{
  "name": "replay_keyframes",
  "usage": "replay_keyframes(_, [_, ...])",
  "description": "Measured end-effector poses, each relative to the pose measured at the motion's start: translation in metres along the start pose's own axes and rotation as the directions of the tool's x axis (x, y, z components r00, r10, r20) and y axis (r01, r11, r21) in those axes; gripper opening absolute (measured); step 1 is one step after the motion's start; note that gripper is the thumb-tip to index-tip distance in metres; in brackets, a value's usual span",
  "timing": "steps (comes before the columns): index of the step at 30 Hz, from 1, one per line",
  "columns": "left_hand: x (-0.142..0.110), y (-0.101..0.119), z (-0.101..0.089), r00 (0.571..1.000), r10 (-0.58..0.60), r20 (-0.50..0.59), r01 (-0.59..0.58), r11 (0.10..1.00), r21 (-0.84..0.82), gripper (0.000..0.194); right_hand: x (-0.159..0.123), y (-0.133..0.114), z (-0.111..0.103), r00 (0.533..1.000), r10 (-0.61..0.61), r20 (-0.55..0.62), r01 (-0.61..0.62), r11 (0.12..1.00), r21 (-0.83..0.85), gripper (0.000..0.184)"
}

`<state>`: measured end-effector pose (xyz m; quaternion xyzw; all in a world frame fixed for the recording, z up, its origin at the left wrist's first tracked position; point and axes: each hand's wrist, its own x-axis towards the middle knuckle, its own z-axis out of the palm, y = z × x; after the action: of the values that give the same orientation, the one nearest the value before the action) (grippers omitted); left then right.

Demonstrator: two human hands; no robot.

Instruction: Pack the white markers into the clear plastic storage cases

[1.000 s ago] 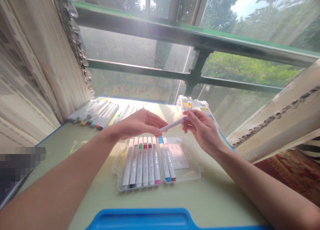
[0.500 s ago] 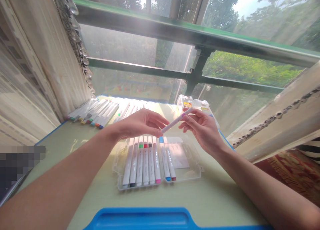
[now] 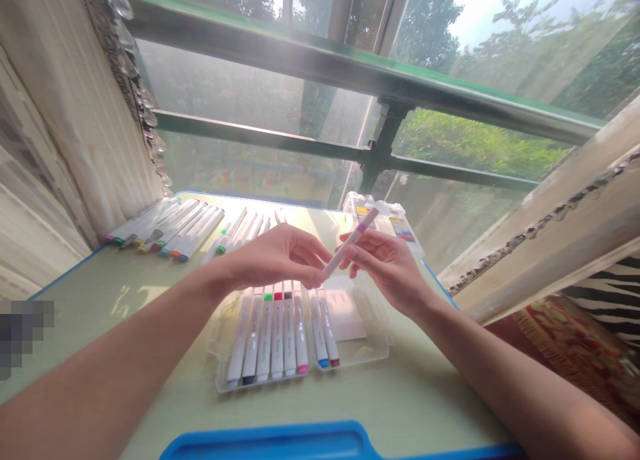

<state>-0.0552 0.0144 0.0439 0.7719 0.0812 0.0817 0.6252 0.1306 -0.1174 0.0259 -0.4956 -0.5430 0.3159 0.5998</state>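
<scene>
A white marker [image 3: 348, 245] with a purple band near its upper end is held tilted above the case, between both hands. My left hand [image 3: 287, 255] pinches its lower end with thumb and fingertips. Farther up, near the middle of the barrel, my right hand [image 3: 385, 263] grips it with thumb and fingers. Below lies an opened clear plastic case [image 3: 355, 361]. Several white markers [image 3: 270, 340] rest side by side in its left half, one with a pink end. Two more markers [image 3: 325, 333], with blue and dark red ends, lie in the right half.
Loose markers [image 3: 195, 230] lie in groups at the table's back left. Another clear case [image 3: 383, 213] with colourful labels stands at the back right. The table [image 3: 170, 393] has a blue tray edge [image 3: 270, 440] in front. Curtains hang on both sides of the window.
The marker now stands steeper. My right hand's grip is lower on it, closer to the middle, leaving the purple-banded end exposed. The view has shifted slightly to the right.
</scene>
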Motion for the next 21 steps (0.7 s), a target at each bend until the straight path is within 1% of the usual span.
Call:
replay_keyframes(4, [0.0,0.001,0.006,1.0,0.0,-0.007,0.0,1.0,0.031,0.03,-0.002,-0.003,0.002,0.999,0.002,0.052,0.0,0.999,-0.039,0.02])
replay_keyframes(9, [0.0,0.001,0.006,0.999,-0.011,-0.053,0.016,0.996,0.092,0.03,-0.006,-0.008,0.006,0.995,-0.011,0.094,0.017,0.998,-0.066,0.02])
replay_keyframes(10, [0.001,0.001,0.006,0.996,0.004,-0.087,0.005,0.995,0.098,0.03,-0.007,-0.009,0.007,0.994,-0.019,0.104,0.027,0.997,-0.072,0.019])
replay_keyframes(12, [0.002,0.002,0.005,0.979,0.067,-0.19,-0.049,0.994,0.101,0.029,-0.009,-0.009,0.008,0.992,-0.033,0.12,0.043,0.995,-0.086,0.017])
replay_keyframes(15, [0.004,0.003,0.003,0.923,0.173,-0.343,-0.156,0.985,0.078,0.029,-0.012,-0.01,0.008,0.992,-0.03,0.123,0.044,0.993,-0.108,0.014])
replay_keyframes(16, [0.004,0.003,0.003,0.909,0.19,-0.371,-0.177,0.982,0.07,0.03,-0.013,-0.01,0.007,0.992,-0.019,0.125,0.033,0.994,-0.108,0.015])
replay_keyframes(18, [0.003,0.004,0.004,0.896,0.197,-0.398,-0.189,0.98,0.06,0.035,-0.013,-0.012,0.007,0.989,0.022,0.147,-0.008,0.995,-0.098,0.018])
replay_keyframes(21, [0.003,0.005,0.006,0.899,0.186,-0.396,-0.185,0.982,0.042,0.043,-0.014,-0.014,0.006,0.974,0.089,0.206,-0.074,0.994,-0.08,0.023])
